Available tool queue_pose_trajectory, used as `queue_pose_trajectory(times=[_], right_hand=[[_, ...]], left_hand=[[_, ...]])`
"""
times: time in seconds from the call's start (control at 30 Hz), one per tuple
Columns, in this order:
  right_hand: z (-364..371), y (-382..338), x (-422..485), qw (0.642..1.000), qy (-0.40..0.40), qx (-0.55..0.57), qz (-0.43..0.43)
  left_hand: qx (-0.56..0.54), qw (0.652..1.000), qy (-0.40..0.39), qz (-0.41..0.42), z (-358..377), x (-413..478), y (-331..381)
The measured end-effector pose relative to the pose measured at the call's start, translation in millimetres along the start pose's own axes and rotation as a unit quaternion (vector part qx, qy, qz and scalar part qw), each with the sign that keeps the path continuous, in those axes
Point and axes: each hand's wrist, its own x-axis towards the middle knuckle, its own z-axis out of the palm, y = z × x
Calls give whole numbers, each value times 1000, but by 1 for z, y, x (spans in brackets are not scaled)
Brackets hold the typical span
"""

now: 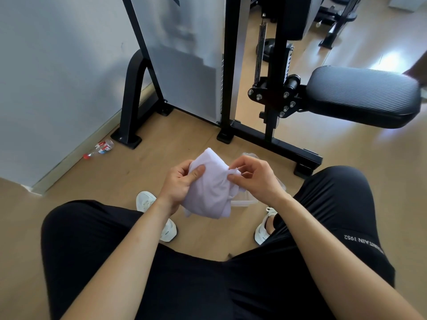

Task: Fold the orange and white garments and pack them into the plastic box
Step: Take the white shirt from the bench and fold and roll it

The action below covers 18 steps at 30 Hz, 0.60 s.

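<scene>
A bunched white garment (pixel 211 188) hangs in the air between my knees. My left hand (pixel 179 183) grips its left side, thumb pressed across the front. At the garment's upper right edge my right hand (pixel 251 175) pinches a fold of cloth with its fingertips. Beneath and behind my right hand, a clear plastic box (pixel 245 200) sits on the wooden floor, mostly hidden by the garment and the hand. No orange garment shows in the head view.
I sit with black shorts and white shoes (pixel 147 202) on the floor. A black exercise machine frame (pixel 272 142) and its padded seat (pixel 362 95) stand ahead. A plastic bottle (pixel 101 148) lies by the wall at left.
</scene>
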Motion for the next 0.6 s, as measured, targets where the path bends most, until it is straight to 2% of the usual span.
queue_pose_trajectory(times=[0.17, 0.27, 0.43, 0.6], right_hand=[[-3, 6, 3, 995, 93, 6, 16], [-3, 9, 5, 992, 122, 13, 35], [-8, 18, 9, 968, 223, 45, 111], [3, 12, 7, 982, 156, 53, 92]], left_hand=[[-30, 999, 43, -4, 0, 2, 1], [-27, 998, 61, -8, 2, 3, -1], [-43, 991, 121, -30, -5, 7, -2], [-35, 994, 102, -12, 2, 5, -1]])
